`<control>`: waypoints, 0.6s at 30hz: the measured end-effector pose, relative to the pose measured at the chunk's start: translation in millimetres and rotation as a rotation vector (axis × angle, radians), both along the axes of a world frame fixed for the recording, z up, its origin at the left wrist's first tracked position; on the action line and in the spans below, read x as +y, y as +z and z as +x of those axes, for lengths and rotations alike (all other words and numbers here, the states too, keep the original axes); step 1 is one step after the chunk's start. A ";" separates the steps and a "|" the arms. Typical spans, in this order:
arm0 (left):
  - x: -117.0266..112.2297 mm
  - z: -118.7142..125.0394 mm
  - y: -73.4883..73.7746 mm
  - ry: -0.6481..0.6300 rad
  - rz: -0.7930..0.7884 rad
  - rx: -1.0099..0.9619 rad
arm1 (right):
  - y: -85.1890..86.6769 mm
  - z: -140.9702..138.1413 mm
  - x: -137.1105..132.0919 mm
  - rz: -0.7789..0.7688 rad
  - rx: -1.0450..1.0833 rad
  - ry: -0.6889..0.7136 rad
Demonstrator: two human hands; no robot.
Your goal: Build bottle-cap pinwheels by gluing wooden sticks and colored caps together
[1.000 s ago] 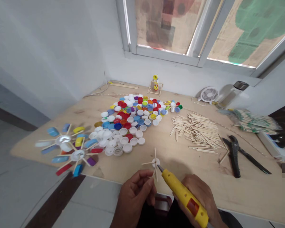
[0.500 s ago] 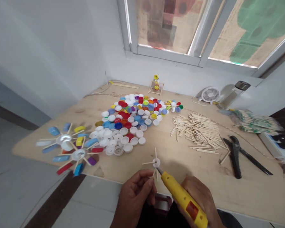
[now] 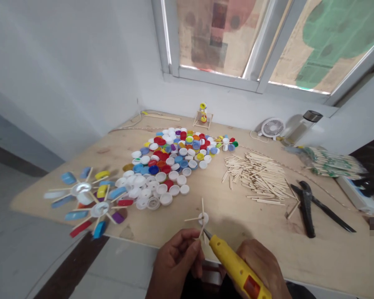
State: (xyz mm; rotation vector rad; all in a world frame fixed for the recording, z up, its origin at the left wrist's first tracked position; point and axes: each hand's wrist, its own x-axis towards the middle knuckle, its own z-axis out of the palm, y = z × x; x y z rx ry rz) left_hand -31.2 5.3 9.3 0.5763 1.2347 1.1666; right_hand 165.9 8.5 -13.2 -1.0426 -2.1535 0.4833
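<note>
Near the front edge of the table a white bottle cap lies with several short wooden sticks pointing out from it. My left hand pinches a wooden stick between thumb and fingers, its far end at the cap. In my right hand is a yellow glue gun with a red part on its side. Its dark metal tip reaches the near side of the cap, close to the stick; whether they touch is hard to tell.
Coloured bottle caps are heaped left of centre. Two finished-looking cap-and-stick wheels overlap on the left. To the right are loose wooden sticks, black-handled pliers, a small fan and a glass bottle.
The whole view has shifted slightly, so the table things sit a little lower and further left. Both hands keep nearly the same pose, with stick and glue gun still at the cap.
</note>
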 end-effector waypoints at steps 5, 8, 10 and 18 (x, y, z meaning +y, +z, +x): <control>-0.7 0.9 -1.9 -0.008 -0.010 -0.043 | -3.8 7.0 1.5 0.032 -0.022 0.054; -1.8 2.2 -2.2 -0.006 -0.015 -0.067 | -2.2 6.1 2.8 0.047 -0.025 0.039; -2.4 2.9 -1.8 -0.005 -0.024 -0.068 | -0.6 2.7 2.7 0.040 -0.004 0.016; -2.5 3.5 0.2 -0.004 -0.042 -0.052 | 14.3 -2.8 2.5 0.057 -0.016 0.051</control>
